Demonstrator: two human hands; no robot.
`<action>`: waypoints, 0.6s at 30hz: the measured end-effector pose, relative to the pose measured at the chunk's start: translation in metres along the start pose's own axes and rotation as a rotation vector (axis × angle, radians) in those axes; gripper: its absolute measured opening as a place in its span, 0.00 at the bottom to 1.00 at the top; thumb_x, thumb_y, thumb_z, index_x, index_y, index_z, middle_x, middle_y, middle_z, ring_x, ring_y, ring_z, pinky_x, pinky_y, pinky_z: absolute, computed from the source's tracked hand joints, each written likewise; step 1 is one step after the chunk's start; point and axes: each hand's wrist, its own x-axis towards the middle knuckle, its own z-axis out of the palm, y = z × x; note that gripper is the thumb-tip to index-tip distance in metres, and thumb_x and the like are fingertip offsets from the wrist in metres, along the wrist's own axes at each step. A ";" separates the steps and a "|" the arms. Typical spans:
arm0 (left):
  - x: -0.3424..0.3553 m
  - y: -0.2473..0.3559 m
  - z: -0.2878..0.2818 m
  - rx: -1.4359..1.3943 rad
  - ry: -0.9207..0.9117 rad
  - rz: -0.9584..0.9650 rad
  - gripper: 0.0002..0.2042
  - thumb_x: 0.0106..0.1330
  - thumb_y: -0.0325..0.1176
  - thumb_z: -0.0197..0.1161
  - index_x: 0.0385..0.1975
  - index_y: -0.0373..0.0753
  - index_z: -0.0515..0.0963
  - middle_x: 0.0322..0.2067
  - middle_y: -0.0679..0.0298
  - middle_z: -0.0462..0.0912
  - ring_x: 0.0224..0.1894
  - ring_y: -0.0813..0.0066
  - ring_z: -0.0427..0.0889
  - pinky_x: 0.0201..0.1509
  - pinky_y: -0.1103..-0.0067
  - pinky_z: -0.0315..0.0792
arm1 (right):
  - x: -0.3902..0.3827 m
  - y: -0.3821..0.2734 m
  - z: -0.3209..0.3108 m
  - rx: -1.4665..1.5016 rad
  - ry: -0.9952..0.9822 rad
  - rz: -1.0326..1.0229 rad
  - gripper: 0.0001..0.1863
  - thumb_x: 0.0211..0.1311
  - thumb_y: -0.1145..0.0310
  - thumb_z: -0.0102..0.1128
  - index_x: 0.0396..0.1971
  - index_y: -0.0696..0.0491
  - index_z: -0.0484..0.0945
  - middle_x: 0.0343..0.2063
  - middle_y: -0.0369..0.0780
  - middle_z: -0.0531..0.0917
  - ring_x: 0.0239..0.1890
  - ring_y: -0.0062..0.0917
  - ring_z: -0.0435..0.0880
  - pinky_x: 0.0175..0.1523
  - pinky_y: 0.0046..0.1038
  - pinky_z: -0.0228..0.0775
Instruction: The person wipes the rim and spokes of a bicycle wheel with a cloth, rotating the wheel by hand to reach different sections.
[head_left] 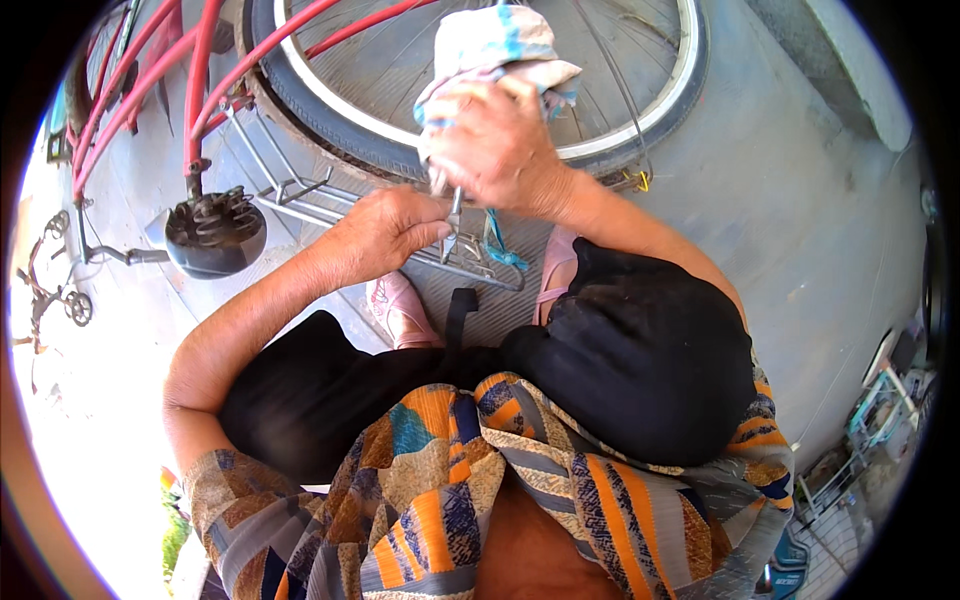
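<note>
My right hand [495, 150] is closed around a bunched white cloth [495, 40] with blue and pinkish stripes, in front of the bicycle wheel [655, 120]. Below it a short silver metal bar [456, 208] shows at the end of the bicycle's rear rack [305, 205]. My left hand [385, 225] is closed too, its thumb and fingers pinching this bar. The fingertips partly cover the spot, so how the bar joins the rack is hidden. A blue tie [503, 255] hangs on the rack beside it.
The red bicycle frame [205, 80] extends to the upper left, with a black saddle [215, 235] close to my left forearm. My feet in pink shoes [395, 300] flank the rack's end. At the right edge stands a light-coloured metal rack [880, 400]; a concrete ledge [850, 60] is at upper right.
</note>
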 end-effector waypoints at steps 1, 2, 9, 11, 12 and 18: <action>-0.003 0.001 0.000 0.022 0.003 0.006 0.10 0.68 0.36 0.61 0.41 0.37 0.80 0.34 0.50 0.82 0.41 0.47 0.79 0.47 0.58 0.73 | 0.003 0.006 -0.001 -0.044 -0.035 -0.027 0.07 0.56 0.60 0.62 0.32 0.45 0.84 0.46 0.33 0.81 0.52 0.26 0.76 0.56 0.40 0.55; -0.006 0.004 -0.001 0.044 0.007 0.011 0.10 0.68 0.36 0.61 0.42 0.37 0.81 0.34 0.50 0.82 0.42 0.48 0.79 0.48 0.59 0.73 | 0.010 0.023 -0.001 -0.155 -0.010 -0.087 0.07 0.57 0.60 0.61 0.31 0.43 0.84 0.45 0.31 0.81 0.53 0.25 0.76 0.56 0.40 0.55; -0.037 -0.008 -0.011 0.302 0.023 0.096 0.19 0.62 0.40 0.67 0.47 0.33 0.81 0.35 0.55 0.83 0.44 0.57 0.78 0.53 0.64 0.73 | 0.062 0.089 -0.012 -0.188 -0.030 -0.147 0.07 0.59 0.65 0.59 0.32 0.52 0.82 0.35 0.37 0.84 0.43 0.32 0.80 0.53 0.37 0.66; -0.039 -0.012 -0.016 0.423 0.006 0.119 0.20 0.61 0.41 0.68 0.47 0.33 0.81 0.37 0.55 0.83 0.46 0.58 0.77 0.55 0.65 0.71 | 0.042 0.110 0.002 -0.017 -0.021 -0.005 0.08 0.57 0.58 0.62 0.30 0.46 0.83 0.39 0.32 0.83 0.48 0.27 0.77 0.55 0.40 0.57; -0.044 -0.018 -0.017 0.508 0.021 0.143 0.20 0.60 0.42 0.68 0.45 0.34 0.80 0.37 0.56 0.82 0.45 0.59 0.77 0.55 0.65 0.70 | 0.040 0.098 0.002 0.038 -0.049 0.045 0.07 0.57 0.60 0.62 0.30 0.47 0.83 0.38 0.33 0.83 0.50 0.28 0.78 0.57 0.41 0.57; -0.049 -0.042 -0.008 0.641 0.259 0.241 0.21 0.59 0.47 0.66 0.42 0.35 0.78 0.32 0.59 0.77 0.41 0.61 0.76 0.50 0.68 0.69 | 0.000 0.007 -0.022 0.007 -0.212 -0.151 0.09 0.64 0.61 0.55 0.30 0.48 0.82 0.39 0.33 0.84 0.53 0.30 0.78 0.66 0.43 0.52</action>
